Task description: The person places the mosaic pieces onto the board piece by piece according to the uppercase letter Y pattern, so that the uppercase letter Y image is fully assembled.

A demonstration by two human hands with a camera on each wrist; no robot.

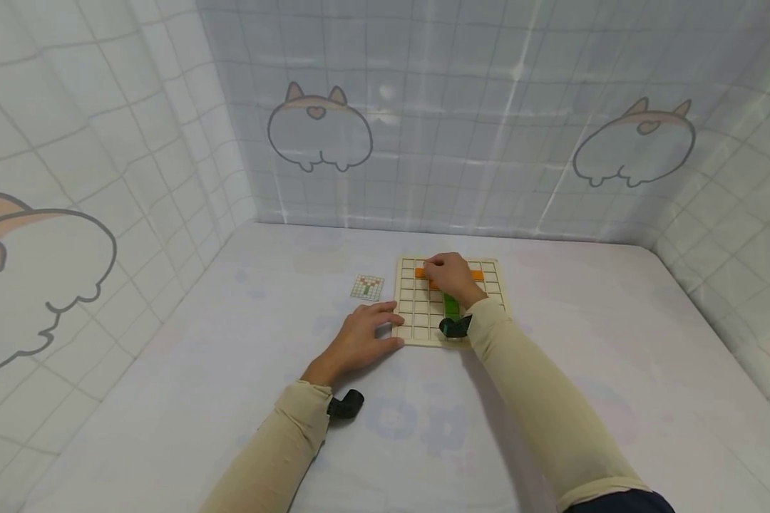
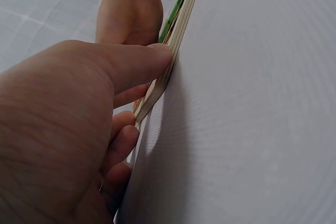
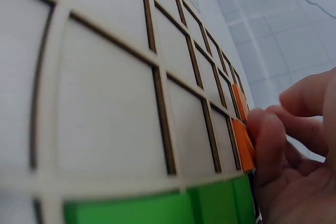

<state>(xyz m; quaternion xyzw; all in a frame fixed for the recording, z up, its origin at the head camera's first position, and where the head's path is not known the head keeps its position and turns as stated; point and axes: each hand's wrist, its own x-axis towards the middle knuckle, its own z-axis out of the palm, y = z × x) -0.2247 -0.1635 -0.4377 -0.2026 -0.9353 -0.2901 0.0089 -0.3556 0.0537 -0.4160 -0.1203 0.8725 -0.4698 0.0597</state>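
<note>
A pale gridded board (image 1: 413, 320) lies flat on the white surface, with orange pieces (image 1: 478, 275) in its upper part and a green strip (image 1: 451, 306) below them. At the board's left edge is my left hand (image 1: 359, 338), fingers spread; its thumb (image 2: 142, 61) touches the rim. My right hand (image 1: 452, 276) reaches over the board, its bent fingertips (image 3: 268, 135) right at the orange pieces (image 3: 242, 145). Whether a piece sits between these fingertips is hidden. In the right wrist view, green pieces (image 3: 220, 200) line the bottom.
A small square card (image 1: 367, 287) with a gridded orange and green picture lies just left of the board. White sheeting (image 1: 449, 164) with a grid print rises behind and at both sides. Each wrist wears a black device (image 1: 346, 406).
</note>
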